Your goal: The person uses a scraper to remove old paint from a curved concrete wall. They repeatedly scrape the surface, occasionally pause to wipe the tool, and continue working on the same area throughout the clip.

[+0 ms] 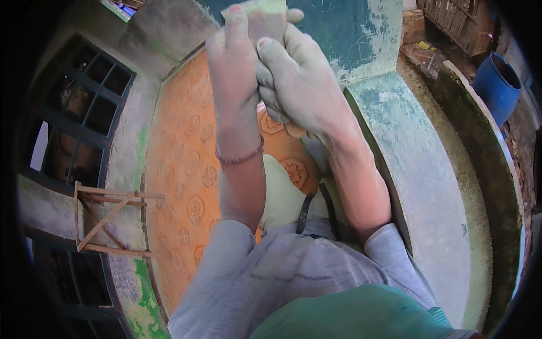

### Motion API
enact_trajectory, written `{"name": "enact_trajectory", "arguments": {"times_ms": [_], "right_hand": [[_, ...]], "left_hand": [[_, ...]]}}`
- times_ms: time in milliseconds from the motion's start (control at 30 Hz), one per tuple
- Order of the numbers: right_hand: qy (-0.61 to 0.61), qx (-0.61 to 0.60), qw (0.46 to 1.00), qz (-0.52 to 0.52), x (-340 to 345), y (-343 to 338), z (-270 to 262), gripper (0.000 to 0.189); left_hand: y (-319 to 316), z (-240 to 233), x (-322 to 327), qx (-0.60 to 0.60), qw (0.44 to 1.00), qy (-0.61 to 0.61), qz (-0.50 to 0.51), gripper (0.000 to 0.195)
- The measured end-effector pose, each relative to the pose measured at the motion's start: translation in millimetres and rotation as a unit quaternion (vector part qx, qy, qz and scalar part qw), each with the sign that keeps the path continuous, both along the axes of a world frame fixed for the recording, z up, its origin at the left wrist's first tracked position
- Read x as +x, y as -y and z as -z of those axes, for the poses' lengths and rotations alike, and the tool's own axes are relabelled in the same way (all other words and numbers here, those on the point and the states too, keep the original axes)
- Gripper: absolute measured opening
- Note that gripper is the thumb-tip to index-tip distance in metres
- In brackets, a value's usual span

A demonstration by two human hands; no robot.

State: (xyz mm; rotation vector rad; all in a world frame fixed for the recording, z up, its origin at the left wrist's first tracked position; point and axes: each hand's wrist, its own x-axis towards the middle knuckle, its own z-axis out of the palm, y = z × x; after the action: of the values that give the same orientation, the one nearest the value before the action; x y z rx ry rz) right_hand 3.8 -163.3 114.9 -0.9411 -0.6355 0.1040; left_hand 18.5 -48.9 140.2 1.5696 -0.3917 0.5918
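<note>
Both my hands are raised together at the top of the head view, coated in pale dust. My right hand (300,78) is closed around what looks like the handle of a flat scraper (267,26); a rounded tan end shows below the fist. Against the left side of the broad, dusty blade lies the thumb of my left hand (234,55), its other fingers mostly hidden. The blade's far edge is pale green and lies before a teal wall (343,36) with flaking paint. Whether blade and wall touch, I cannot tell.
At left, a wooden frame (103,220) leans by dark-framed windows (91,93). Orange patterned floor (182,148) lies below. A low teal ledge (423,169) runs along my right. Beyond it are a low mossy wall (470,127) and a blue plastic barrel (495,89).
</note>
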Motion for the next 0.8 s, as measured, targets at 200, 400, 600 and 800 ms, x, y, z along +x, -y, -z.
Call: {"name": "enact_trajectory", "arguments": {"times_ms": [200,400,600,800], "right_hand": [[-0.029,-0.002,0.999,0.027,-6.2,-6.4,20.4,0.017],[-0.036,-0.013,0.999,0.02,-9.9,-2.9,11.1,0.017],[0.003,0.003,1.0,0.012,2.2,-4.4,1.2,0.018],[0.004,-0.009,0.999,0.037,0.5,-6.8,7.7,0.016]], "left_hand": [[-2.8,20.3,-2.4,0.037,0.999,0.006,-0.032,0.062],[-1.7,14.5,-6.4,0.019,0.999,-0.031,-0.016,0.058],[-3.2,-10.3,0.2,0.022,0.999,-0.023,0.005,0.059],[0.4,9.8,-1.7,-0.026,1.0,-0.014,-0.004,0.062]]}}
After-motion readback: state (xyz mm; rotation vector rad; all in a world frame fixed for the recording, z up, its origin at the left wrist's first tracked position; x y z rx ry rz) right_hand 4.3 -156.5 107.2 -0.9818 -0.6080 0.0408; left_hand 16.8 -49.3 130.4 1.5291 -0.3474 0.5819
